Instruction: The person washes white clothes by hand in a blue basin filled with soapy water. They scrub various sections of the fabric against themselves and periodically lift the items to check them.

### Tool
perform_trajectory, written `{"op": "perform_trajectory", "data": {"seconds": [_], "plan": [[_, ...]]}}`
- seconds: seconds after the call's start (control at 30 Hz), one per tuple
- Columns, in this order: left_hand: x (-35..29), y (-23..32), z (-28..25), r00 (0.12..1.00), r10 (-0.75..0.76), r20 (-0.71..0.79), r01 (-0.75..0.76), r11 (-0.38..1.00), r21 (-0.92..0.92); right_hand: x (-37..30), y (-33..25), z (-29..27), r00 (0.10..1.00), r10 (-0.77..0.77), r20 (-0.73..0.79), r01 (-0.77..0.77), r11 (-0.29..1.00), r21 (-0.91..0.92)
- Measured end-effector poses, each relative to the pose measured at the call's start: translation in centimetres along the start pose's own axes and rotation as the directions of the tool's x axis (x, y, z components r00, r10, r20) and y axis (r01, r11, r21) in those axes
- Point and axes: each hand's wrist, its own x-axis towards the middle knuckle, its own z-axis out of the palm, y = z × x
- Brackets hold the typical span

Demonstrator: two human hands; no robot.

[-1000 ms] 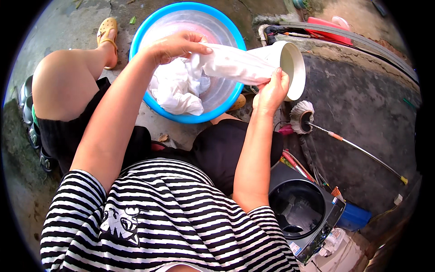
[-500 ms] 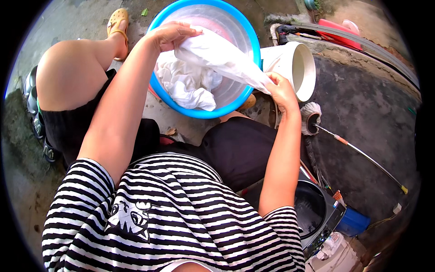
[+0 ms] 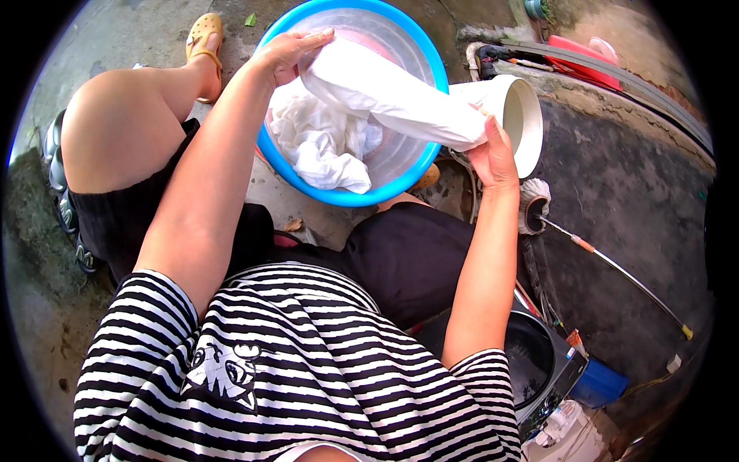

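A white cloth (image 3: 389, 92), long and narrow like a sleeve or trouser leg, is stretched above a basin. My left hand (image 3: 291, 55) grips its far left end, thumb and fingers closed on the fabric. At the other end my right hand (image 3: 494, 160) holds the cloth with the thumb on top and fingers underneath, just past the basin's right edge. Below is the clear basin with a bright blue rim (image 3: 348, 195). Crumpled white laundry (image 3: 319, 142) lies in its left part, apart from my hands.
A white bucket (image 3: 531, 127) lies on its side right of the basin. Beyond my right arm are a round brush (image 3: 533, 206) with a long handle, a black tub-like opening (image 3: 531, 350) and a blue container (image 3: 600, 383). My knees flank the basin.
My right hand has shifted slightly right and turned, its thumb now raised on the cloth. The cloth's right end has gone from a gathered point to a wider, flatter edge.
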Motion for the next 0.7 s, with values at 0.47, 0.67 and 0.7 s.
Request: {"op": "perform_trajectory", "data": {"seconds": [0.47,0.67,0.7], "plan": [[0.4,0.0,-0.3,1.0,0.018,-0.02,-0.022,0.974,-0.225,-0.1,-0.5,-1.5,0.957,-0.241,-0.164,0.147,0.885,-0.442],[1.1,-0.1,-0.1,0.995,0.018,-0.098,-0.041,0.97,-0.241,0.6,-0.4,-2.1,0.927,-0.27,-0.262,0.127,0.881,-0.456],[1.8,-0.4,-0.7,0.995,0.024,-0.094,-0.047,0.967,-0.25,0.5,-0.5,-1.8,0.926,-0.255,-0.277,0.108,0.885,-0.453]]}}
